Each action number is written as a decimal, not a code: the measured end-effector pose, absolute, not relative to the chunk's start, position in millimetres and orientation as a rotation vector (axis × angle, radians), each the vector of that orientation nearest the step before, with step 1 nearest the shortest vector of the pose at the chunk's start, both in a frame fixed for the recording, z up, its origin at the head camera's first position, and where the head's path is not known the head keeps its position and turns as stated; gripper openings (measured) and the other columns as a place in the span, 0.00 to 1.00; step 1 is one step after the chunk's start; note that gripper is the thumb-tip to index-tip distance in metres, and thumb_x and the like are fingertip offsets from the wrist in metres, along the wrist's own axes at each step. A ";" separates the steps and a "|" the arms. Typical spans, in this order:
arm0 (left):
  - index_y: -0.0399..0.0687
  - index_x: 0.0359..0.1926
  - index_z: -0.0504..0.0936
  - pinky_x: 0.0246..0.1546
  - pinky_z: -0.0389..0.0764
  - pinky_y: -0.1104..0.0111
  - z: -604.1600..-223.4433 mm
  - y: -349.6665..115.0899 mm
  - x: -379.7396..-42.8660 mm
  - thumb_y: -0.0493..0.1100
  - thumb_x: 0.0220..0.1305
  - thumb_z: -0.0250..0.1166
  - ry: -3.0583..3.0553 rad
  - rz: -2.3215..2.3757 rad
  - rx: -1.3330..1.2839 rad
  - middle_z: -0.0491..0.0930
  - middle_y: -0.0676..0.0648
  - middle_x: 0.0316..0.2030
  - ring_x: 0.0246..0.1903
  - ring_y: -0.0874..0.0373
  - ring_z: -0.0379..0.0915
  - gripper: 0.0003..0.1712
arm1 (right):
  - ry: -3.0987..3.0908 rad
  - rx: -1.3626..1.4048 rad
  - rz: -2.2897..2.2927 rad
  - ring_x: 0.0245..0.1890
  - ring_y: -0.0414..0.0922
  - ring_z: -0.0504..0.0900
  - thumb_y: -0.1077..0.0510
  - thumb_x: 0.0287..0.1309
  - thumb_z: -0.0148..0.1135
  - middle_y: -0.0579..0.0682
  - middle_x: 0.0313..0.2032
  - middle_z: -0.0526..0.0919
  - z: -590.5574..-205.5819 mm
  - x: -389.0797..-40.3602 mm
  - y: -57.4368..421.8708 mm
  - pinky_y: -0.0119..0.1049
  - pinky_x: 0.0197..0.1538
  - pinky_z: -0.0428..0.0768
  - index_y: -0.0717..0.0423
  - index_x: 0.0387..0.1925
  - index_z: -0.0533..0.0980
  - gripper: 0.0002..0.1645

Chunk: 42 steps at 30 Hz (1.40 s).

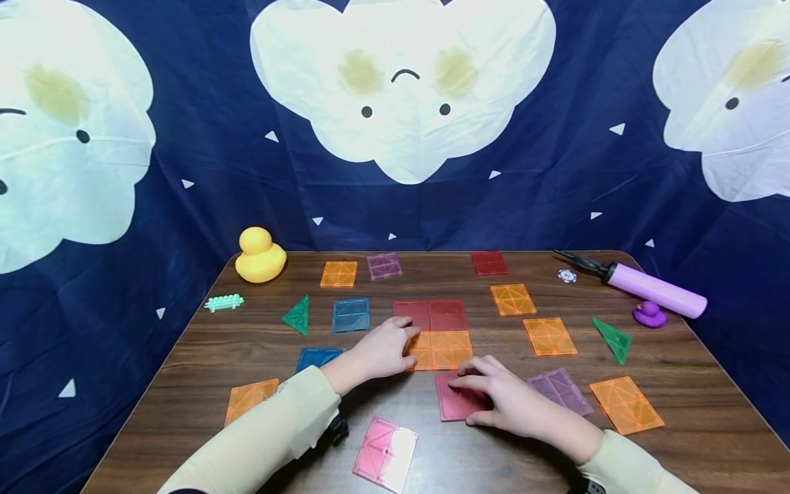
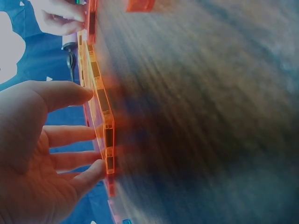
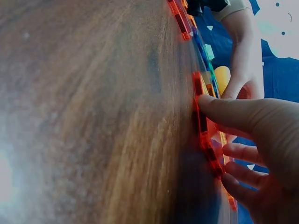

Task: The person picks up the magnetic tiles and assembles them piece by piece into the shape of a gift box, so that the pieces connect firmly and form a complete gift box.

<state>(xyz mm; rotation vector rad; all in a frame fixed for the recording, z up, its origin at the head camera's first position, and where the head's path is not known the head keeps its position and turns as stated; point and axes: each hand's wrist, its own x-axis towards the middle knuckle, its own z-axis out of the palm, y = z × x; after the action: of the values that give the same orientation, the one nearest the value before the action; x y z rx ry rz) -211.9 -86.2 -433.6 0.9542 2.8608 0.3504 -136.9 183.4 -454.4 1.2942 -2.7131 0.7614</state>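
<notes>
In the head view, two red magnetic tiles [image 1: 448, 314] and two orange magnetic tiles [image 1: 452, 348] lie flat together as a block in mid-table. My left hand [image 1: 381, 348] rests at the block's left side, its thumb and fingertips touching the left orange tile [image 2: 105, 112] with fingers spread. Just in front of the block, my right hand [image 1: 503, 398] holds a pinkish-red square tile [image 1: 452, 403] by thumb and fingers, flat near the tabletop. The right wrist view shows my thumb on this tile's edge [image 3: 202, 116]. Another pink tile [image 1: 376, 449] lies nearer me.
Blue tiles [image 1: 350, 315], a green triangle [image 1: 297, 315] and a yellow duck [image 1: 262, 257] sit left. Right are orange tiles [image 1: 549, 336], a purple tile [image 1: 560, 390], another green triangle [image 1: 612, 339], a purple duck [image 1: 649, 313], a pump [image 1: 654, 288] and a chip [image 1: 566, 276].
</notes>
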 end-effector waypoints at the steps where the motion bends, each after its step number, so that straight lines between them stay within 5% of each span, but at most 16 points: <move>1: 0.37 0.65 0.78 0.68 0.67 0.53 -434.1 -86.0 -212.2 0.50 0.64 0.70 2.860 0.348 0.957 0.71 0.34 0.68 0.69 0.41 0.64 0.33 | -2.711 1.284 0.752 0.53 0.44 0.72 0.53 0.50 0.80 0.48 0.55 0.76 -454.6 -137.2 183.1 0.43 0.52 0.79 0.50 0.58 0.82 0.31; 20: 0.38 0.67 0.76 0.68 0.67 0.52 -437.9 -91.7 -210.9 0.51 0.67 0.68 2.860 0.363 1.007 0.69 0.35 0.69 0.70 0.41 0.63 0.33 | -2.618 1.477 0.669 0.65 0.46 0.71 0.49 0.63 0.70 0.48 0.62 0.76 -442.7 -122.5 152.0 0.50 0.63 0.75 0.49 0.60 0.80 0.24; 33: 0.42 0.65 0.78 0.64 0.73 0.52 -431.9 -105.3 -190.2 0.50 0.69 0.68 2.869 0.435 1.063 0.73 0.39 0.66 0.66 0.44 0.69 0.28 | -2.928 1.122 0.664 0.73 0.59 0.62 0.51 0.68 0.66 0.58 0.72 0.67 -452.4 -144.9 158.5 0.59 0.68 0.67 0.54 0.70 0.73 0.32; 42: 0.45 0.58 0.82 0.61 0.75 0.60 -429.2 -139.4 -135.2 0.47 0.69 0.67 2.645 0.536 1.535 0.79 0.47 0.59 0.59 0.55 0.75 0.20 | -2.919 1.153 0.696 0.73 0.59 0.63 0.51 0.68 0.66 0.58 0.72 0.67 -454.8 -150.6 157.7 0.58 0.68 0.68 0.54 0.69 0.73 0.31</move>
<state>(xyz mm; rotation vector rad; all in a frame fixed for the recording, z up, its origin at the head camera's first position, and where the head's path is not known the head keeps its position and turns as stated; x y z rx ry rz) -135.2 -139.4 -429.2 1.5349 2.6451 0.5359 -150.6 157.7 -454.8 1.1534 -2.9191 0.6955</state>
